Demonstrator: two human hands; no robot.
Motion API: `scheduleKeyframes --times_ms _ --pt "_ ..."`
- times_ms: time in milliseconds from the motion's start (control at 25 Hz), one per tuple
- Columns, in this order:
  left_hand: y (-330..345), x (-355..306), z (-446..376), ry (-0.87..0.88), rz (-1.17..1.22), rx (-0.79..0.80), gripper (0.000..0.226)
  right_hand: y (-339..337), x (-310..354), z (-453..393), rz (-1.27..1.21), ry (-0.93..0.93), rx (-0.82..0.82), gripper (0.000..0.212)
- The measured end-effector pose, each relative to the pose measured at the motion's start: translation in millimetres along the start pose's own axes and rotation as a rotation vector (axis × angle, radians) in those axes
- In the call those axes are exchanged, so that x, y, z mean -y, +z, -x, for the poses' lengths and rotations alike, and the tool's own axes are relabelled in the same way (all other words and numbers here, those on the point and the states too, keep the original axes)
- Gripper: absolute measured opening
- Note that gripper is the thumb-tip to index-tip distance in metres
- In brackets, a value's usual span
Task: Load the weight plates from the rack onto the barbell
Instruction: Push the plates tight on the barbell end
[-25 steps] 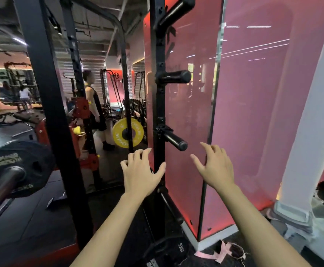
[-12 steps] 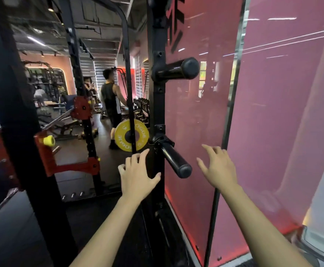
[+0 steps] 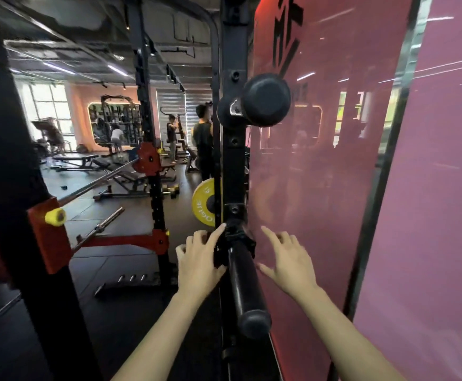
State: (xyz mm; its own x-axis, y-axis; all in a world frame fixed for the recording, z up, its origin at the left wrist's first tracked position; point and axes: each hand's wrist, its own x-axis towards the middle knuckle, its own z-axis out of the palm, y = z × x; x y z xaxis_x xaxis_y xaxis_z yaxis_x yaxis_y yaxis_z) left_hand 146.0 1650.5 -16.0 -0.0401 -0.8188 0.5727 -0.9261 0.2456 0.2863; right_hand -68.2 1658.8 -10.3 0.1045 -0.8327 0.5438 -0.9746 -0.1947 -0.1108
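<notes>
A black rack upright (image 3: 234, 160) stands straight ahead with two bare storage pegs. The upper peg (image 3: 264, 99) points at me; the lower peg (image 3: 245, 287) juts out toward me and carries no plate. My left hand (image 3: 199, 261) is open just left of the lower peg's base, its fingertips against the upright. My right hand (image 3: 290, 259) is open on the peg's right, apart from it, fingers spread. A yellow weight plate (image 3: 203, 206) shows behind the upright, partly hidden. A bare barbell (image 3: 100, 181) rests on the red hooks at left.
A thick black post (image 3: 12, 188) with a red bracket and yellow knob (image 3: 55, 216) stands close on my left. A pink glass panel (image 3: 320, 188) fills the right side. A second bar (image 3: 100, 228) leans lower down. Several people and benches are farther back.
The view has swung up and closer to the upright. Both hands have come in to either side of the lower peg, the left one now touching the upright.
</notes>
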Motion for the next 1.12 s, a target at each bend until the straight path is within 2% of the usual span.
scheduleKeyframes --times_ms 240,520,760,1120 --pt "7 5 -4 0.043 0.032 -0.03 0.089 26 6 -15 -0.074 -0.083 -0.077 0.082" --pt "-4 -3 28 0.077 0.099 -0.083 0.087 9 12 18 -0.116 -0.087 -0.14 0.078" --pt "-36 -15 78 0.18 0.018 -0.142 0.09 -34 30 82 -0.106 -0.042 -0.191 0.075" --pt "-121 -39 189 0.316 0.076 -0.107 0.094 -123 83 224 -0.032 0.082 -0.234 0.085"
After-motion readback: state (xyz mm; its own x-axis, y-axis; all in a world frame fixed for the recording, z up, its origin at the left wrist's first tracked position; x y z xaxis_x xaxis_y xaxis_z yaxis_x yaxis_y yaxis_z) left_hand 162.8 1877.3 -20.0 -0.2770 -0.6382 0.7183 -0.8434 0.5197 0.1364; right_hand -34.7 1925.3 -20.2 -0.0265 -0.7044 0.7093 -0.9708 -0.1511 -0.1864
